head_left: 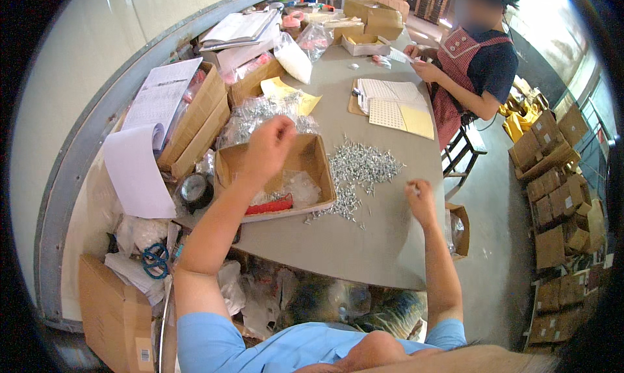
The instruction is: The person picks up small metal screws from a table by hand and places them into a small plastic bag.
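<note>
Here left hand (pixel 268 145) fisted over cardboard box (pixel 320 168); right hand (pixel 421 200) seemingly pinching metal screw.

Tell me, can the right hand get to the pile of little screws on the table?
Probably yes. The right hand hangs just right of the pile of screws, with only bare table between them. The cardboard box sits on the pile's far side, out of the way.

An open box (pixel 276 178) sits on the counter (pixel 364 243). Right of the box lies a screw pile (pixel 361 165). Behind the box lie bagged screws (pixel 260 113); left of it, a tape roll (pixel 195 191). Beyond the pile lie sheets (pixel 393 106).
</note>
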Available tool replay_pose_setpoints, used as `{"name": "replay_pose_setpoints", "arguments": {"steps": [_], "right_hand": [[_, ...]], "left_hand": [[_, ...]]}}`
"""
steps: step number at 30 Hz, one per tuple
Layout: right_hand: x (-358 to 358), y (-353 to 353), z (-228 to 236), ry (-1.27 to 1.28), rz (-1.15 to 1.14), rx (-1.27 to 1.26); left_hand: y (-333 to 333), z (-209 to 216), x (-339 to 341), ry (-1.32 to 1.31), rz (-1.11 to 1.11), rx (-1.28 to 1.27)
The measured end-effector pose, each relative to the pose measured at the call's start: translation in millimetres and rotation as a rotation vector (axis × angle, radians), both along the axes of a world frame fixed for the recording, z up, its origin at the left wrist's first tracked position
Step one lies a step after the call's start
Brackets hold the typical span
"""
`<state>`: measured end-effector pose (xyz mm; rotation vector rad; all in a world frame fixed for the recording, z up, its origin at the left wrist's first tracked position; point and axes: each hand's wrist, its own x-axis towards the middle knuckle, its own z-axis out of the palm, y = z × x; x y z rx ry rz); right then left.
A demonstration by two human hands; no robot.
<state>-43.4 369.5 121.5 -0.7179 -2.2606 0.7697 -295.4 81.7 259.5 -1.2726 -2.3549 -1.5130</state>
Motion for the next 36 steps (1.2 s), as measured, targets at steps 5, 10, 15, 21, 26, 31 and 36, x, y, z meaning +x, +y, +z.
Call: {"name": "replay_pose_setpoints", "arguments": {"steps": [5, 10, 15, 21, 26, 31, 36], "right_hand": [[-78.7, 53.8, -19.3, -0.075, -0.061, 0.055], [-110.3, 20.7, -7.5, -0.378, 0.182, 0.139], [-87.8, -17.2, -10.2, -0.392, 0.288, 0.160], [-28.2, -81.9, 1.7, -0.463, 0.381, 0.209], [21.1, -132.9, 23.8, -0.514, 0.416, 0.196], [67.4, -162.4, 16.9, -0.572, 0.166, 0.116], [49.0, -170.7, 14.4, -0.640, 0.134, 0.167]], "left_hand": [[28.0, -58.7, 2.9, 0.340, -0.418, -0.810], [26.3, -92.9, 9.6, 0.477, -0.383, -0.871], [32.4, -98.2, 7.0, 0.420, -0.248, -0.888], [32.1, -67.2, 1.6, 0.185, -0.152, -0.652], [15.9, -42.3, -0.7, 0.072, -0.146, -0.386], [-17.7, -17.8, 27.9, 0.127, -0.140, -0.040], [-92.8, -27.8, 108.3, -0.326, -0.429, -0.071]]}}
